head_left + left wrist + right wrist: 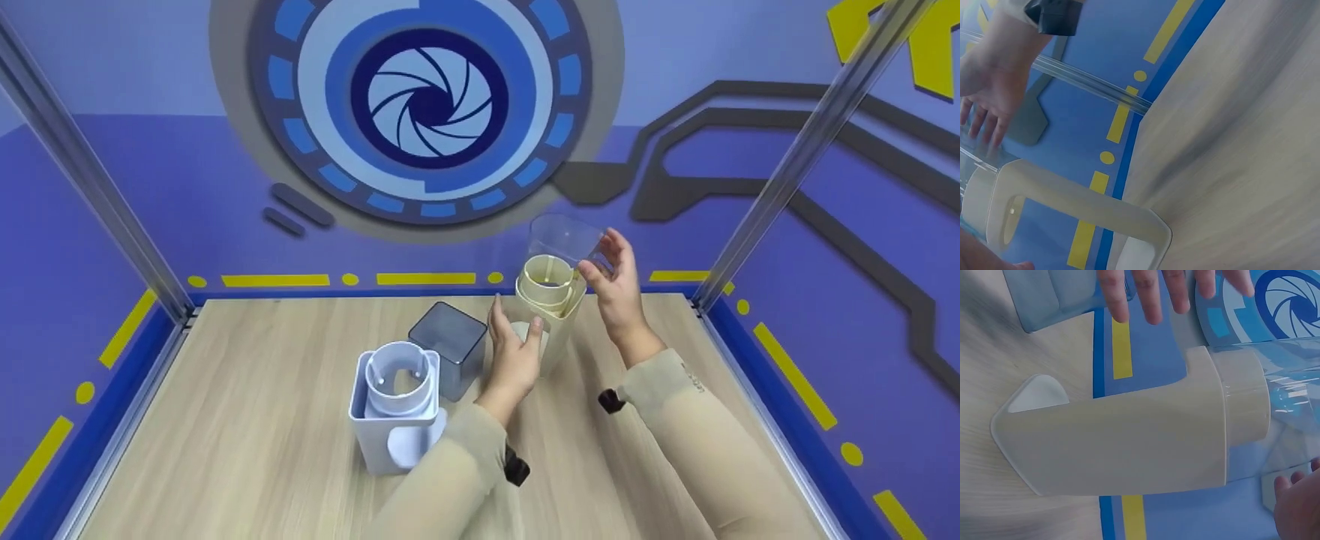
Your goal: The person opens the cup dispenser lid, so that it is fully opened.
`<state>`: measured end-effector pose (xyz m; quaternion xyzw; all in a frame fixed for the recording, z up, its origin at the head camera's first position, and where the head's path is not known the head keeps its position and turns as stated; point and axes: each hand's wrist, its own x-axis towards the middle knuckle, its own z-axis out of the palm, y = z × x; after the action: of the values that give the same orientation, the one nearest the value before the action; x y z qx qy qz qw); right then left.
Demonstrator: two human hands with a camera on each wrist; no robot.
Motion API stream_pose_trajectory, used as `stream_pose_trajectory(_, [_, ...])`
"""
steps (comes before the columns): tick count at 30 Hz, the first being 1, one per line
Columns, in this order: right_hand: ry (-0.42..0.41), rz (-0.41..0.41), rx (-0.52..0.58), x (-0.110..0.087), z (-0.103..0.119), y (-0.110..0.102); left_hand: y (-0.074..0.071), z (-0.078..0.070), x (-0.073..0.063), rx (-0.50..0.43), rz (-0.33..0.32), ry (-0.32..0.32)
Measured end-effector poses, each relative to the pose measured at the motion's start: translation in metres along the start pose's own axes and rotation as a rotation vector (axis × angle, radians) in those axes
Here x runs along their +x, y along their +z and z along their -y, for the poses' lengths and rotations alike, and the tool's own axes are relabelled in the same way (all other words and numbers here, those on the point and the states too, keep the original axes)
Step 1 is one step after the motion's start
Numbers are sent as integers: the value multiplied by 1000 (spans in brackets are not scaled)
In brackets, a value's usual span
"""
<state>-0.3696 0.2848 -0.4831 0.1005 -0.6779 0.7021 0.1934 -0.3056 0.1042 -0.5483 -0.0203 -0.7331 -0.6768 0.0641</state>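
Note:
In the head view, a cream dispenser base (559,337) with a round collar on top stands upright toward the back. Over its collar sits a clear plastic cover (566,236). My right hand (619,292) is at the cover's right side, fingers spread from the thumb, fingertips right at the clear wall. The left hand (517,352) is beside the base on its left, thumb and fingers apart. Seen from the right wrist, the left fingers (1145,295) are extended with a gap to the base (1123,444). The cover (1297,388) meets the base's rim.
A pale blue-grey dispenser base (397,412) stands front left of the hands, close to the left sleeve (450,480). Behind it is a smoky grey square cover (450,337). A printed wall (420,255) bounds the wooden table (255,420) at the back, with metal posts (795,165) beside it.

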Motion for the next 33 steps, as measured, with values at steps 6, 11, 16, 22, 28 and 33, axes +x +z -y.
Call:
stream_pose_trajectory(6, [35,12,-14,10,-7,10,10,2,17,17,-29,28])
stream_pose_trajectory(11, [11,33,-70,16,-12,8,13,3,27,35,-63,40])
stream_pose_trajectory(16, [-29,33,-92,19,-14,2,13,3,32,66,-42,32])
stream_pose_trajectory(22, [-50,38,-53,20,-17,2,13,5,36,58,-18,32])
stream_pose_trajectory(28, [-59,10,-12,15,-23,4,12,5,33,43,-22,22])
stream_pose_trajectory(33, [-113,22,63,14,-27,4,9,3,33,46,-24,34])
